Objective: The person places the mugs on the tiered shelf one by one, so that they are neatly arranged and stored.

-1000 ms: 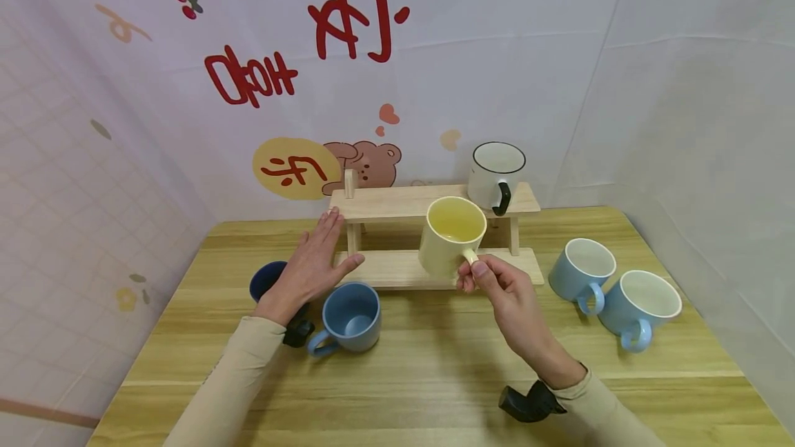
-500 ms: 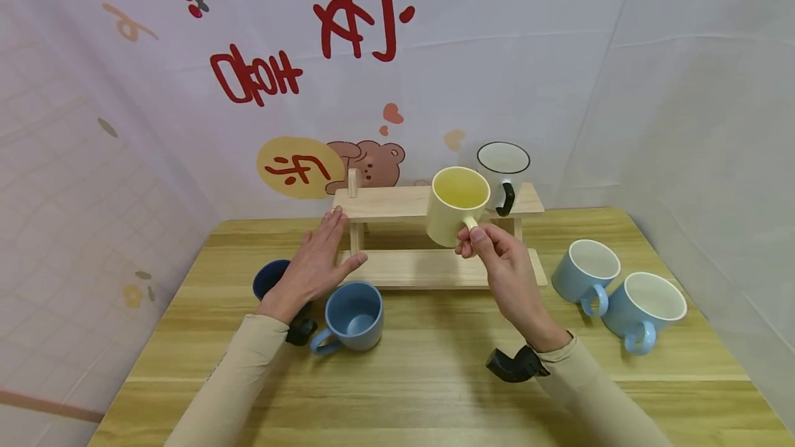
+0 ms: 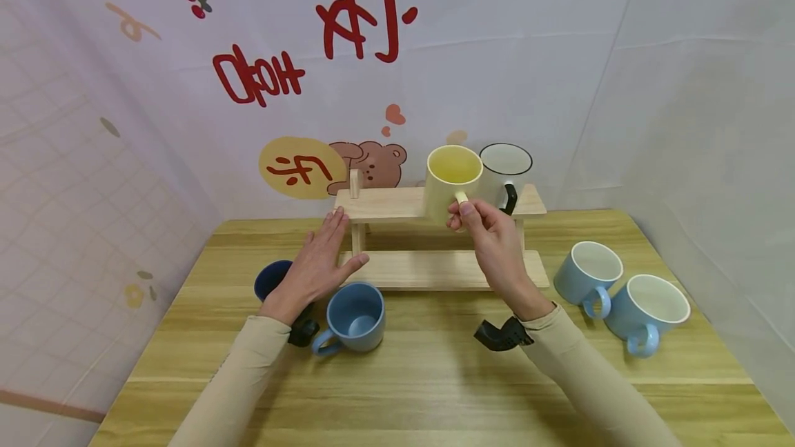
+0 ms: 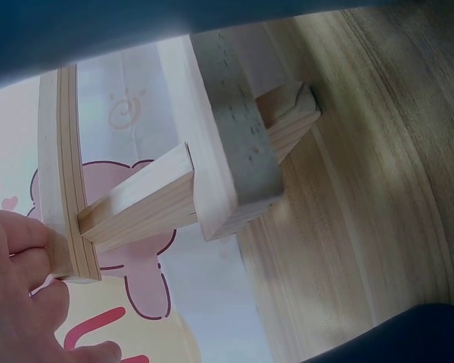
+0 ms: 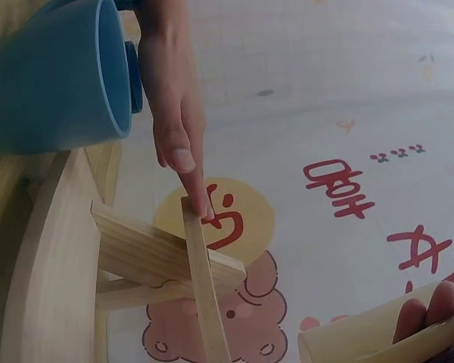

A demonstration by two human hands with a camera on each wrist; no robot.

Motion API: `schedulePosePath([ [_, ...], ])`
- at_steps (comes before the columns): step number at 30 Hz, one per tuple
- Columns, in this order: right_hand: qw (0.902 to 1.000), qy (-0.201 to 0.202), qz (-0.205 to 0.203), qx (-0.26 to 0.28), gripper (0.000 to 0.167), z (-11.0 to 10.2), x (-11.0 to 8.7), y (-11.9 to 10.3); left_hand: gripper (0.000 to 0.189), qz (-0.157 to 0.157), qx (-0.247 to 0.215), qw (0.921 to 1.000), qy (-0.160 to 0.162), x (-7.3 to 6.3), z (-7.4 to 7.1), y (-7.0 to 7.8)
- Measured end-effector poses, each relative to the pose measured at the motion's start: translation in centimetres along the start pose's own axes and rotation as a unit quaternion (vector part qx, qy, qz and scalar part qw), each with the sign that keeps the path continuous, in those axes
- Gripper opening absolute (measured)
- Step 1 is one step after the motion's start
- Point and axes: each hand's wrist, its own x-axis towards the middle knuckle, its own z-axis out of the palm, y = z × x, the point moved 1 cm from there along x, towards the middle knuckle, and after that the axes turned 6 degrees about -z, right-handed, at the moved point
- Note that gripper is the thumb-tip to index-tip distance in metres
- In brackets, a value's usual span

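My right hand [image 3: 497, 247] pinches the handle of a yellow mug [image 3: 442, 195], upright at the upper board of a two-tier wooden rack [image 3: 385, 203]. Whether the mug's base touches the board cannot be told. Beside it on that board stands a white enamel mug [image 3: 497, 181] with a black rim and handle. My left hand [image 3: 313, 264] rests its straight fingertips on the board's left end; the left wrist view shows those fingers [image 4: 30, 246] at its edge. In the right wrist view, fingers lie over the yellow mug's handle [image 5: 431, 344].
Near my left forearm stand a blue mug [image 3: 355, 319] and a dark blue mug [image 3: 268, 280], partly hidden by the hand. Two light blue mugs [image 3: 590, 271] [image 3: 646, 305] stand right of the rack on the wooden table [image 3: 428, 392]. A printed cloth [image 3: 472, 74] hangs close behind.
My right hand has raised the yellow mug from in front of the lower board to the upper board, close beside the white mug. The left hand has stayed at the rack's left end.
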Motion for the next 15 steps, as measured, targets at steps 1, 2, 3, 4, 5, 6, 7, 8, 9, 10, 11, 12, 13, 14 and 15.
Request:
schedulePosePath([
  [1, 1.0, -0.002, 0.003, -0.003, 0.04, 0.1, 0.2, 0.1, 0.094, 0.0, -0.001, 1.0, 0.0, 0.0, 0.0, 0.0],
  [2, 1.0, -0.003, 0.006, -0.006, 0.041, 0.1, 0.4, 0.3, 0.094, 0.0, -0.001, 1.0, 0.001, 0.0, 0.1, 0.0],
  [3, 0.9999, -0.002, 0.009, -0.009, 0.041, 0.2, 0.6, 0.5, 0.094, 0.001, -0.002, 1.0, 0.002, 0.0, 0.1, 0.0],
  [4, 0.9999, -0.001, 0.012, -0.01, 0.041, 0.2, 0.8, 0.7, 0.094, 0.001, -0.002, 1.0, 0.002, 0.0, 0.1, 0.0],
  [5, 0.9998, 0.001, 0.015, -0.011, 0.041, 0.3, 1.0, 0.8, 0.094, 0.001, -0.003, 1.0, 0.001, 0.0, 0.1, 0.0],
  [6, 0.9998, 0.004, 0.018, -0.012, 0.041, 0.3, 1.1, 1.1, 0.094, 0.0, -0.004, 1.0, 0.001, 0.0, 0.1, 0.0],
  [7, 0.9997, 0.007, 0.021, -0.012, 0.041, 0.4, 1.3, 1.3, 0.094, 0.0, -0.005, 1.0, 0.001, 0.0, 0.1, 0.0],
  [8, 0.9996, 0.01, 0.024, -0.012, 0.041, 0.5, 1.5, 1.5, 0.094, 0.0, -0.005, 1.0, 0.0, 0.0, 0.1, 0.0],
  [9, 0.9995, 0.013, 0.028, -0.012, 0.041, 0.5, 1.6, 1.7, 0.094, 0.0, -0.004, 1.0, 0.0, 0.0, 0.1, 0.0],
  [10, 0.9994, 0.015, 0.03, -0.011, 0.041, 0.6, 1.8, 1.9, 0.094, 0.0, -0.004, 1.0, 0.0, 0.0, 0.1, 0.0],
  [11, 0.9993, 0.017, 0.033, -0.01, 0.042, 0.6, 1.9, 2.0, 0.094, -0.001, -0.004, 1.0, -0.001, 0.0, 0.1, 0.0],
  [12, 0.9992, 0.018, 0.035, -0.008, 0.042, 0.7, 2.1, 2.2, 0.094, -0.001, -0.003, 1.0, -0.002, 0.0, 0.1, 0.0],
  [13, 0.9991, 0.019, 0.037, -0.006, 0.042, 0.7, 2.2, 2.4, 0.094, -0.001, -0.002, 1.0, -0.002, 0.0, 0.1, 0.0],
  [14, 0.9991, 0.019, 0.038, -0.004, 0.042, 0.8, 2.3, 2.5, 0.094, -0.002, -0.002, 1.0, -0.002, 0.0, 0.1, 0.0],
  [15, 0.999, 0.02, 0.04, -0.002, 0.042, 0.9, 2.5, 2.7, 0.094, -0.003, -0.002, 1.0, -0.003, 0.0, 0.1, 0.0],
])
